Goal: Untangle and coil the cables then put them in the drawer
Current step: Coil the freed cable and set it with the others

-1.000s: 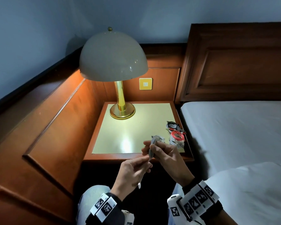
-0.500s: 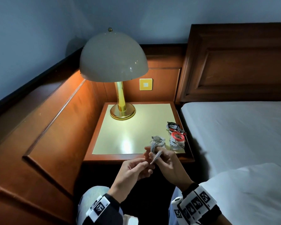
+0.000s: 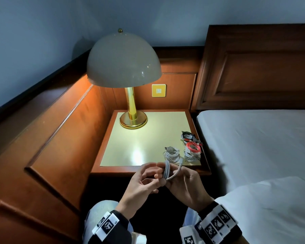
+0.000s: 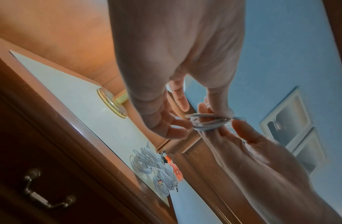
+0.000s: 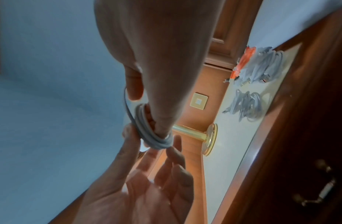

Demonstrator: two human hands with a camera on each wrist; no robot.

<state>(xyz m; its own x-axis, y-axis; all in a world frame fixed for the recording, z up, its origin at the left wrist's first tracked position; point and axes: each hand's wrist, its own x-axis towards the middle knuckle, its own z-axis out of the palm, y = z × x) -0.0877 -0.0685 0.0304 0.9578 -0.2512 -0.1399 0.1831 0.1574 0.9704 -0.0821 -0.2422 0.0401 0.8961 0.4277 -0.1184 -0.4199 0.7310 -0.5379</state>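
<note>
I hold a white cable (image 3: 166, 170) in the air just in front of the nightstand's near edge, between my two hands. It is wound into a small bundle of loops around the fingers of my right hand (image 3: 184, 184), so that hand's grip is closed on the cable. From the head view the bundle stands nearly upright, its long axis running up and down. A short free tail arcs from the bottom of the loops up and to the right, ending near my right thumb, with its plug tip pointing up toward the surface (image 3: 143, 143).

My left hand (image 3: 141, 185) sits palm-up just beside the bundle. Its fingers are loosely spread and its fingertips (image 5: 174, 153) touch the loops from the left; whether that grip pinches the cable I cannot tell.

On the surface, near its front right corner, lie other coiled cables: a white coil (image 3: 172, 154) closest to my hands, a white and red pile (image 3: 192, 152) just to its right, and a dark bundle (image 3: 188, 135) behind that. A brass lamp (image 3: 125, 71) stands at the back left of the surface. The drawer (image 4: 43, 174) below is closed, its metal handle (image 4: 45, 195) visible in the wrist views. The bed (image 3: 257, 138) lies to the right.
</note>
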